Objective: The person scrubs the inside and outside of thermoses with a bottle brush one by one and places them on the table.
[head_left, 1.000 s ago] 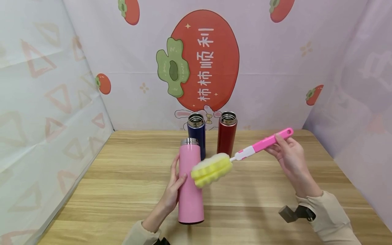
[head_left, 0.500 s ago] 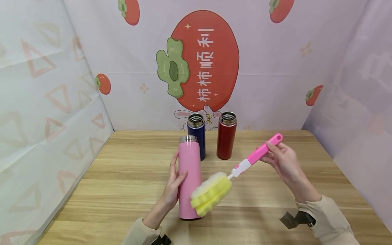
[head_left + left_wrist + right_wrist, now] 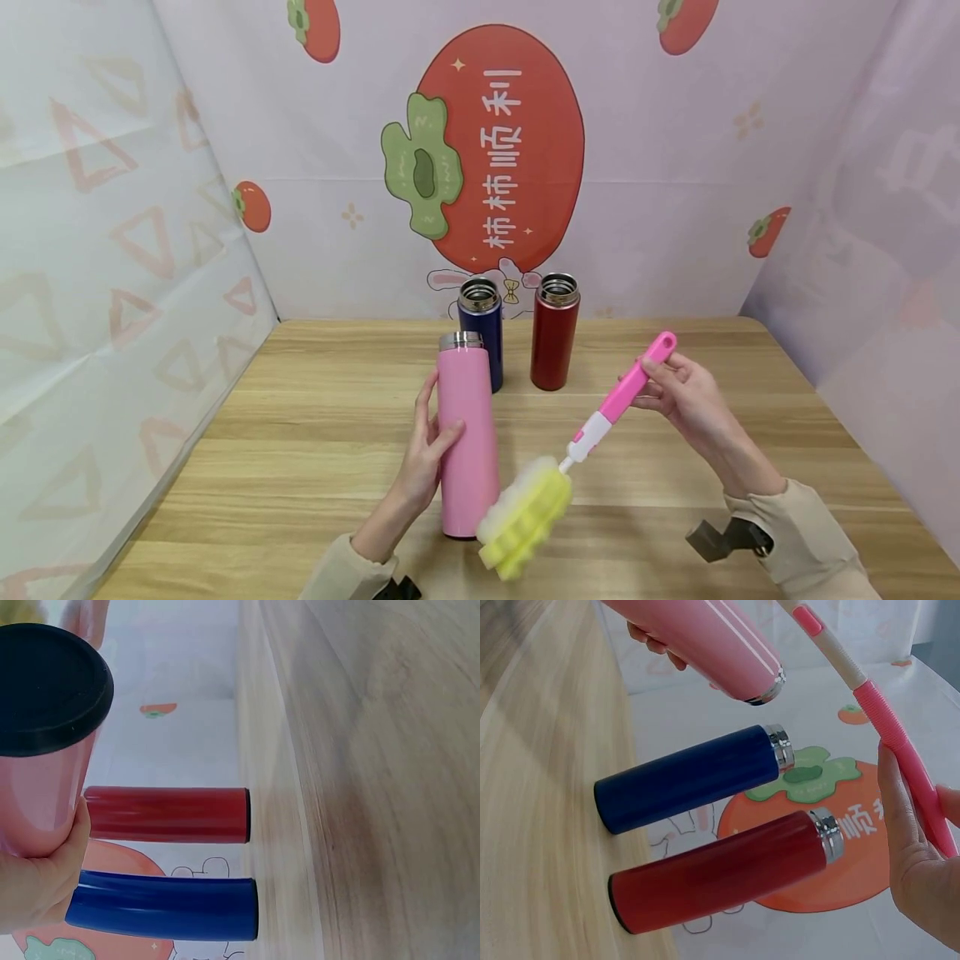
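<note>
My left hand [image 3: 422, 462] grips a pink thermos bottle [image 3: 467, 442] from its left side, thumb across the front. In the left wrist view the bottle's black base [image 3: 52, 690] shows, held up off the table. With thumb and fingers, my right hand [image 3: 693, 408] pinches the pink handle of a bottle brush [image 3: 630, 392]. Its yellow and white sponge head [image 3: 527, 521] points down and left, beside the pink bottle's lower right side; whether they touch I cannot tell. The pink bottle's mouth has a steel rim; its inside is hidden in the head view.
A blue thermos bottle [image 3: 483, 321] and a red thermos bottle [image 3: 555, 333] stand upright, lidless, at the back of the wooden table [image 3: 300, 433]. The pink bottle partly covers the blue one. A printed cloth [image 3: 637, 167] hangs behind the table.
The brush has swung down, its sponge head now lower and its handle steeper, as my right hand shifted left. The pink bottle has barely moved.
</note>
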Available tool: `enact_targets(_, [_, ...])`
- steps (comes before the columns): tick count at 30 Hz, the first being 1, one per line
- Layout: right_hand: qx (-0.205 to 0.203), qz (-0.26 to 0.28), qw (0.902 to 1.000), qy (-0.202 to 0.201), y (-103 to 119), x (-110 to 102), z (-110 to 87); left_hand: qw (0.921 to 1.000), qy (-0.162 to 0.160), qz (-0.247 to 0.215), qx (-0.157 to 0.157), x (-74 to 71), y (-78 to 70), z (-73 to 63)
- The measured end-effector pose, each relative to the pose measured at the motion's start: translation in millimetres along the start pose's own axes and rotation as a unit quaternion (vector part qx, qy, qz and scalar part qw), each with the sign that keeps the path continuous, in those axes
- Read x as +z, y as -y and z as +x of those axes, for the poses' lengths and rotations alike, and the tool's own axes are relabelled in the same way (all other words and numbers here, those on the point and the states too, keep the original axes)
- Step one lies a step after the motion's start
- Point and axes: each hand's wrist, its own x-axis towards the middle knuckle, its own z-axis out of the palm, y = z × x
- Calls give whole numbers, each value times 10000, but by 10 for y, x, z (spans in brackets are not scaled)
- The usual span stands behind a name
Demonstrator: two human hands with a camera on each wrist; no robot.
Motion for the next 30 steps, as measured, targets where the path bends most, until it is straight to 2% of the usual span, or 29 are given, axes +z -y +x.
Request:
enact_targets(4, [-46,-110,9999,-124,-2,-1,19,10000,-61,-13,-19,1,1,-8])
enact_targets(10, [-160,49,9960,-875,75,-15,65,10000,-17,34,-2,-16,3,-35])
enact_targets(15, [-415,356,9875,-1479,159,-43,117,9999,38,149,-27,-44,12,-69])
enact_targets(19, [-564,331,9811,-1821,201,-53,149,9997,88,178,-139,-59,27,-92])
enact_targets(25, [-715,401,9748,-2073,263,-46,188,9990,140,269,-338,-64,41,-110])
enact_targets(30, [-783,444,9720,-2171,290,-38,219,9978,50,552,-375,-78,57,-119])
